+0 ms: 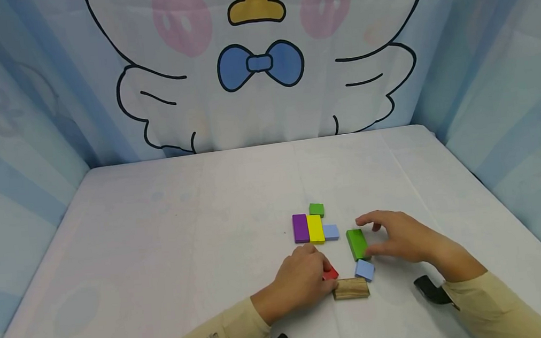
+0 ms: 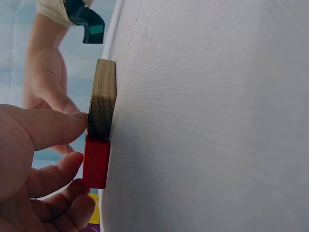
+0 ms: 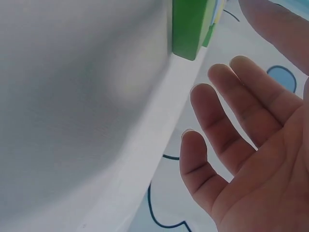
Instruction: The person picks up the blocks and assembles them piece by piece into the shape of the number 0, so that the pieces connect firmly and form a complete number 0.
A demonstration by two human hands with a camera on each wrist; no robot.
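Note:
My left hand (image 1: 301,279) bends its fingers about a small red block (image 1: 330,274). In the left wrist view, its thumb rests at the side of the brown wooden block (image 2: 102,99), and its fingertips meet the edge of the red block (image 2: 96,163); these two blocks sit end to end. Beside a long green block (image 1: 357,244), my right hand (image 1: 404,237) is spread with relaxed fingers, the thumb close to the block's near right edge. A light blue block (image 1: 364,270) lies between the green block and the wooden one. In the right wrist view, the palm (image 3: 270,179) holds nothing.
Farther back, a purple block (image 1: 300,228) and a yellow block (image 1: 315,229) lie side by side. A small green block (image 1: 316,210) and another light blue block (image 1: 331,232) adjoin the yellow one. White cloth covers the table (image 1: 162,253); printed curtains (image 1: 265,110) surround it.

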